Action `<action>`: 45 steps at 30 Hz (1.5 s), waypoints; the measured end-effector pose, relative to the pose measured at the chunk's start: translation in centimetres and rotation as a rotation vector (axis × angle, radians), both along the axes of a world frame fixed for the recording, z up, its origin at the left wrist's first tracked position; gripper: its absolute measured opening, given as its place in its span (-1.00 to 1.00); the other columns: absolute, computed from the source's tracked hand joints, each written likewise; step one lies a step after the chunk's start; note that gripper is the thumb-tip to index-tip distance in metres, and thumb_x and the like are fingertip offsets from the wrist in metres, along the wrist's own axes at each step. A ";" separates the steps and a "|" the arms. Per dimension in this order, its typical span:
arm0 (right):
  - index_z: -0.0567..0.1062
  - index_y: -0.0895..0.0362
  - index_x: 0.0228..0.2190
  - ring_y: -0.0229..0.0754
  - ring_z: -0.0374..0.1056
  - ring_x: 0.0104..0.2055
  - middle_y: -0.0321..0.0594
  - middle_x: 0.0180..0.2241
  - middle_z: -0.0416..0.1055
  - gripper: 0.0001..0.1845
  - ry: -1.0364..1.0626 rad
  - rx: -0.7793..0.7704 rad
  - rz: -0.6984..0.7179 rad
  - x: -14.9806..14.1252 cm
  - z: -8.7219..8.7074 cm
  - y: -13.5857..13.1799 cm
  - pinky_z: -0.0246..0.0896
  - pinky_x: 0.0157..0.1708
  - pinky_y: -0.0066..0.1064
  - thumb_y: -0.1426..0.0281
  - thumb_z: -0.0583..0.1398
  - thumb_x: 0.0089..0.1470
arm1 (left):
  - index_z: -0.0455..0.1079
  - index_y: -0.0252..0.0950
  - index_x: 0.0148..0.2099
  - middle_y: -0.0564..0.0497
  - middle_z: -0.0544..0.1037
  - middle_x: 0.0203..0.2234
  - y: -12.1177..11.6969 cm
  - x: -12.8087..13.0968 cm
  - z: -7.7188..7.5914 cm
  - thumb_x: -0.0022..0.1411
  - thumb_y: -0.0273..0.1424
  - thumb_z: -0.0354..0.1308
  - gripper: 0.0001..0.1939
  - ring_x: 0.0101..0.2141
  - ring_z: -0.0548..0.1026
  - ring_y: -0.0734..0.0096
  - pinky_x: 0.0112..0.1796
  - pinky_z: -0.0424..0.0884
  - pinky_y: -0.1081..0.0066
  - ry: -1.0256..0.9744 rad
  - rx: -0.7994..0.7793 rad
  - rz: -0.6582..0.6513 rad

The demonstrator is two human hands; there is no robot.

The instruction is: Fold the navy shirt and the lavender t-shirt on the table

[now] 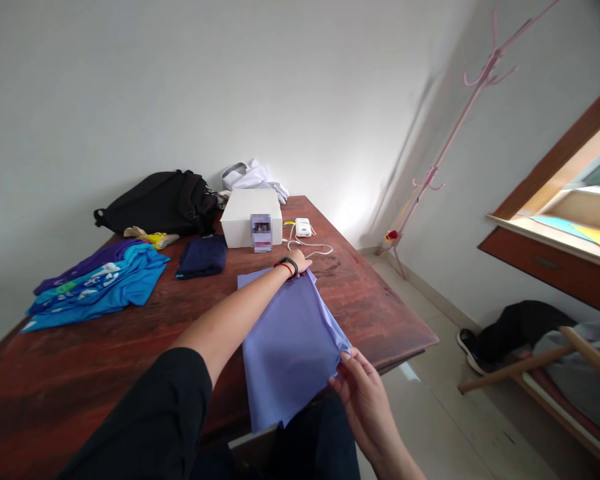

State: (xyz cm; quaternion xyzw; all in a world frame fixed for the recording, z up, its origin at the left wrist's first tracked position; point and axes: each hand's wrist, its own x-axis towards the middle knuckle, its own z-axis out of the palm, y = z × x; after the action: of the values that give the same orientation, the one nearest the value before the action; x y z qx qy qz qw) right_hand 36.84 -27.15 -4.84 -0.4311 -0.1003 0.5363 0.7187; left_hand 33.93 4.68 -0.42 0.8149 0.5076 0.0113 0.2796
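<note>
A piece of lavender cloth (290, 343) lies spread on the wooden table, its near end hanging over the front edge. My left hand (299, 261), wearing a dark band and a red string at the wrist, reaches across to the cloth's far right corner and grips it; its fingertips are partly hidden. At the near right edge, my right hand (363, 390) pinches the cloth between thumb and fingers, bunching the fabric there. Creases run along the right side between both hands. Whether the cloth is a garment, I cannot tell.
Left of the cloth lie a folded navy garment (203, 257) and a blue-and-purple printed garment (105, 277). Behind stand a white box (250, 210), a black backpack (163, 200) and a white device with a cable (305, 227). A pink coat rack (460, 120) stands right.
</note>
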 end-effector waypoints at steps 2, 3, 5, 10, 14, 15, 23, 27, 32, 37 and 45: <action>0.46 0.12 -0.43 -0.30 0.33 -0.41 -0.35 -0.45 0.37 -0.60 -0.023 -0.031 0.029 0.5 -0.9 -0.1 0.43 -0.42 -0.47 0.18 0.49 -0.14 | 0.45 -0.37 -0.01 -0.08 0.57 -0.18 0.4 0.0 -0.5 0.41 -0.17 0.14 -0.65 -0.24 0.57 0.32 -0.18 0.54 0.24 -0.005 0.050 -0.008; 0.45 0.11 -0.43 -0.29 0.33 -0.40 -0.35 -0.45 0.37 -0.60 -0.031 -0.043 0.042 0.6 -1.3 -0.2 0.41 -0.41 -0.47 0.16 0.48 -0.12 | 0.42 -0.35 0.06 -0.10 0.54 -0.08 0.7 -0.3 -0.7 0.41 -0.19 0.15 -0.65 -0.16 0.55 0.28 -0.13 0.53 0.18 -0.012 0.080 -0.016; 0.43 0.10 -0.43 -0.27 0.33 -0.39 -0.35 -0.46 0.35 -0.59 -0.044 -0.065 0.061 1.0 -1.9 -0.2 0.40 -0.41 -0.46 0.14 0.47 -0.11 | 0.39 -0.32 0.12 -0.13 0.48 0.02 1.5 -1.3 -0.7 0.40 -0.23 0.16 -0.65 -0.06 0.51 0.21 -0.06 0.50 0.12 -0.024 0.132 -0.051; 0.42 0.10 -0.42 -0.26 0.30 -0.38 -0.34 -0.45 0.33 -0.58 -0.118 -0.090 0.095 1.3 -2.7 -0.1 0.37 -0.39 -0.44 0.10 0.45 -0.08 | 0.46 -0.32 0.02 -0.10 0.54 -0.04 3.0 -3.9 -0.4 0.37 -0.26 0.21 -0.72 -0.08 0.53 0.24 -0.03 0.48 0.14 -0.046 0.130 -0.234; 0.41 0.09 -0.41 -0.27 0.26 -0.40 -0.36 -0.46 0.30 -0.57 -0.147 -0.102 0.100 1.2 -2.7 0.1 0.35 -0.40 -0.45 0.08 0.44 -0.08 | 0.52 -0.29 0.00 -0.06 0.61 -0.12 3.2 -3.5 -1.3 0.24 -0.26 0.31 -0.68 -0.13 0.56 0.28 -0.09 0.44 0.38 -0.082 0.129 -0.280; 0.41 0.09 -0.41 -0.27 0.26 -0.41 -0.36 -0.47 0.30 -0.56 -0.150 -0.104 0.098 1.2 -2.6 0.1 0.34 -0.41 -0.45 0.08 0.44 -0.08 | 0.53 -0.28 0.01 -0.06 0.63 -0.14 3.2 -3.1 -1.7 0.21 -0.26 0.32 -0.65 -0.16 0.57 0.29 -0.13 0.44 0.43 -0.091 0.129 -0.280; 0.39 0.10 -0.43 -0.32 0.29 -0.50 -0.40 -0.53 0.32 -0.52 -0.154 -0.123 0.089 1.1 -2.0 0.0 0.34 -0.43 -0.46 0.05 0.45 -0.11 | 0.60 -0.30 -0.16 -0.04 0.66 -0.26 4.7 -1.4 -2.9 0.07 -0.32 0.38 -0.73 -0.24 0.59 0.28 -0.24 0.44 0.45 -0.177 0.083 -0.350; 0.38 0.09 -0.44 -0.24 0.39 -0.57 -0.38 -0.58 0.40 -0.45 -0.297 -0.161 0.136 2.2 -2.5 0.3 0.30 -0.55 -0.45 -0.06 0.42 -0.15 | 0.60 -0.26 -0.16 0.00 0.67 -0.25 5.7 -2.6 -2.6 0.17 -0.25 0.29 -0.76 -0.20 0.58 0.31 -0.17 0.44 0.45 -0.255 0.087 -0.386; 0.36 0.08 -0.43 -0.11 0.45 -0.64 -0.38 -0.70 0.36 -0.41 -0.545 -0.190 0.170 4.3 -2.5 1.1 0.12 -0.72 -0.50 -0.17 0.33 -0.11 | 0.55 -0.32 -0.10 -0.06 0.65 -0.20 6.5 -3.9 -2.5 0.27 -0.26 0.19 -0.73 -0.17 0.57 0.31 -0.12 0.44 0.41 -0.318 0.161 -0.345; 0.34 0.07 -0.46 -0.13 0.42 -0.69 -0.40 -0.75 0.34 -0.46 -0.679 -0.218 0.213 5.2 -1.9 1.6 0.03 -0.75 -0.51 -0.14 0.27 -0.05 | 0.56 -0.28 -0.16 -0.03 0.63 -0.26 6.8 -3.7 -3.6 0.28 -0.29 0.18 -0.79 -0.22 0.56 0.31 -0.16 0.42 0.40 -0.281 0.249 -0.296; 0.37 0.07 -0.45 -0.27 0.29 -0.77 -0.36 -0.63 0.47 -0.73 -0.981 -0.342 0.342 7.0 -1.2 1.5 -0.01 -0.78 -0.51 0.15 0.17 0.13 | 0.55 -0.21 -0.22 -0.01 0.60 -0.35 5.6 -2.9 -5.1 0.30 -0.28 0.19 -0.84 -0.24 0.52 0.25 -0.22 0.34 0.39 -0.166 0.396 -0.284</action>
State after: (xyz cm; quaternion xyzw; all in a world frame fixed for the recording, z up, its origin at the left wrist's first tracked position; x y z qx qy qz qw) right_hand 43.81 -25.68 -6.02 -0.7189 -0.4038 0.3902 0.4098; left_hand 31.01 10.32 -5.50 0.9132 0.3511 0.1379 0.1543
